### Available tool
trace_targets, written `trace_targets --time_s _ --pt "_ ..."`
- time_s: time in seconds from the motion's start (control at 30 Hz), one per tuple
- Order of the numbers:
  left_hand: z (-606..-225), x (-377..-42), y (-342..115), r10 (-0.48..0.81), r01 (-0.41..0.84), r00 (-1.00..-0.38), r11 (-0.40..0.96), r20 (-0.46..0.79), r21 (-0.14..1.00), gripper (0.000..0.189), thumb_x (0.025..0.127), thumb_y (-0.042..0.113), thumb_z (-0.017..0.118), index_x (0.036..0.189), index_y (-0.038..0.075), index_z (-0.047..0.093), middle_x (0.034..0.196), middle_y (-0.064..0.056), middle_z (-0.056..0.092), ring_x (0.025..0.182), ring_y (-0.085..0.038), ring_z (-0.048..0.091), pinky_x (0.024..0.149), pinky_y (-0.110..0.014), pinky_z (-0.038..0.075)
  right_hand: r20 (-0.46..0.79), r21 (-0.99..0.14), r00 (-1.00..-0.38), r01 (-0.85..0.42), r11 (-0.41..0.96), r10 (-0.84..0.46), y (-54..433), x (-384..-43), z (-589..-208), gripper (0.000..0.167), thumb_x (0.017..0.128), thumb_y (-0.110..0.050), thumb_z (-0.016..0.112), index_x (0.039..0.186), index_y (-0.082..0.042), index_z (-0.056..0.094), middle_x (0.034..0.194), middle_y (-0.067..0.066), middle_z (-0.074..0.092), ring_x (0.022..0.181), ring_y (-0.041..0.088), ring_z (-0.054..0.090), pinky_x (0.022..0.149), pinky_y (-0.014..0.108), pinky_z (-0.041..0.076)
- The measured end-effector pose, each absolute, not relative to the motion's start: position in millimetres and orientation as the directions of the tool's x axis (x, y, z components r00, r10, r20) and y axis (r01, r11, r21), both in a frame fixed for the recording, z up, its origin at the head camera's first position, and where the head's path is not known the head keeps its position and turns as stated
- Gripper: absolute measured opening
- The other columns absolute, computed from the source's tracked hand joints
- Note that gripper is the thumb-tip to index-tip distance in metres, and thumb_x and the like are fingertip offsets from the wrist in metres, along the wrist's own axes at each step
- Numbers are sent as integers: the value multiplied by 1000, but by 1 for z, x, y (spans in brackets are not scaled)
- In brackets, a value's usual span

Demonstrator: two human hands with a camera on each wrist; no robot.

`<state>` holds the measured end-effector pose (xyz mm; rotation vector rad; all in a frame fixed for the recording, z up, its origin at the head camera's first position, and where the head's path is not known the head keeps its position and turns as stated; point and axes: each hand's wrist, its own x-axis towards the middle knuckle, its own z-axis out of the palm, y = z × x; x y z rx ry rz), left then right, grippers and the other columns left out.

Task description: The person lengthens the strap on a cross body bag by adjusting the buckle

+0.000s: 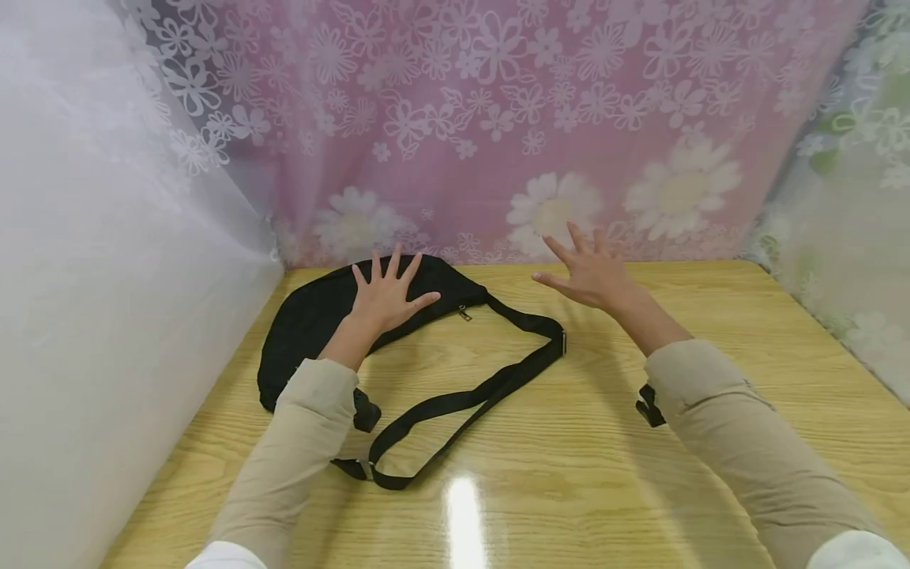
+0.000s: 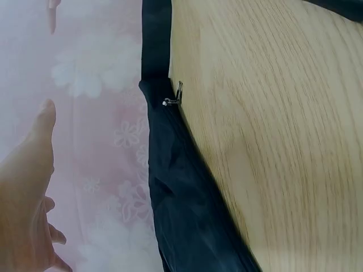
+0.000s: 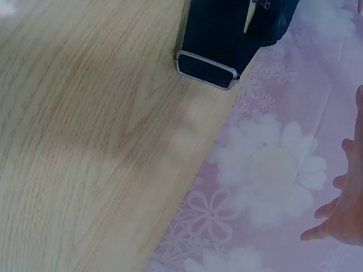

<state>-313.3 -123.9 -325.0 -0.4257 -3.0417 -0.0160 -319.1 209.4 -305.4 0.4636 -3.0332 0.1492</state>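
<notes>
A black waist bag (image 1: 313, 316) lies on the left part of the wooden table, its zipper pull (image 2: 173, 102) near the tapered right end. My left hand (image 1: 387, 300), fingers spread, is over the bag in the head view; the left wrist view shows this hand (image 2: 25, 192) apart from the fabric. From the bag a black strap (image 1: 526, 367) loops across the table, with a metal slider (image 3: 207, 71) at its bend. My right hand (image 1: 593, 273) is spread in the air to the right of the bag, holding nothing.
The wooden table (image 1: 569, 474) meets a pink flowered curtain (image 1: 455, 158) at its back edge. A whitish sheet (image 1: 128, 261) hangs on the left, a pale flowered one (image 1: 853, 237) on the right. A small black buckle-like piece (image 1: 648, 407) shows beside the right sleeve.
</notes>
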Motion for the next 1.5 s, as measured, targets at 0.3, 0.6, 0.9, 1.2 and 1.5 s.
trace_targets --time_s 0.3,0.6,0.9,1.2,1.5 --pt "-327 -285 -180 259 266 -957 963 131 39 85 84 72 31 149 24 7 151 -13 -9 131 -43 -12 95 -67 -8 101 -43 -925 -371 928 -365 176 -328 -312 80 85 -72 29 149 -27 11 151 14 -6 129 52 -5 92 73 8" --pt "-371 -221 -254 216 220 -975 972 58 86 78 89 60 41 148 14 18 149 -23 1 130 -51 -4 92 -72 -2 70 -43 -887 -461 887 -457 131 -335 -348 75 87 -66 37 148 -27 18 152 12 1 132 48 2 97 68 11" --pt "-406 -207 -274 228 212 -974 931 -19 297 73 93 53 42 145 4 26 146 -30 10 128 -54 1 97 -67 3 -59 -114 -839 -532 839 -541 116 -345 -389 76 90 -56 45 149 -18 16 152 12 1 134 41 7 102 58 17" --pt "-420 -219 -267 243 227 -970 921 -14 317 68 93 53 41 144 8 32 147 -27 12 128 -54 1 97 -67 2 -48 -85 -848 -523 848 -528 121 -339 -406 74 90 -51 50 148 -16 19 150 16 10 130 43 21 93 57 34" --pt "-422 -234 -260 266 255 -964 927 -2 276 67 92 55 42 143 11 35 147 -23 15 129 -52 3 99 -64 2 -40 -90 -844 -530 843 -535 140 -320 -395 75 89 -49 54 147 -13 23 148 20 16 129 44 21 94 59 30"
